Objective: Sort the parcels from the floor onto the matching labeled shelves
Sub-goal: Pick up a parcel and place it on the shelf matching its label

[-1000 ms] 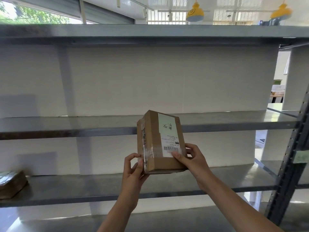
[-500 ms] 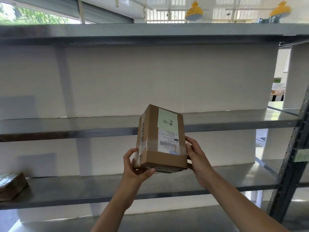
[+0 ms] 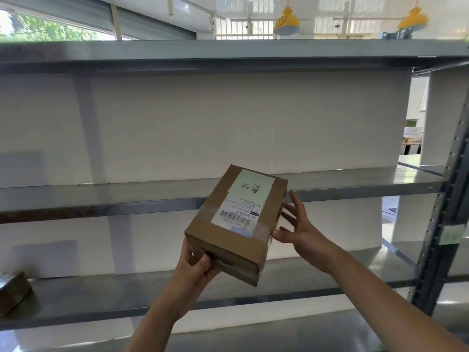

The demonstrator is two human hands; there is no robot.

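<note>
The left hand (image 3: 195, 260) grips the near corner of the brown cardboard parcel (image 3: 228, 240), with the thumb curled on its end face. The right hand (image 3: 298, 224) has its fingers spread and holds nothing, just beside the parcel, perhaps touching it. The parcel hangs tilted in front of the grey metal middle shelf (image 3: 101, 199). It seems better to support it with both hands while reading its white label (image 3: 243, 199).

This looks like a parcel storeroom or small warehouse. A long grey steel shelving rack (image 3: 127, 207) spans the room, with a perforated upright (image 3: 440, 219) bearing a paper tag (image 3: 454, 235) at its right end. A cardboard parcel (image 3: 228, 255) with a barcoded shipping label (image 3: 241, 207) is held before the rack. Another taped parcel (image 3: 12, 292) lies at the far left of its lower shelf.
</note>
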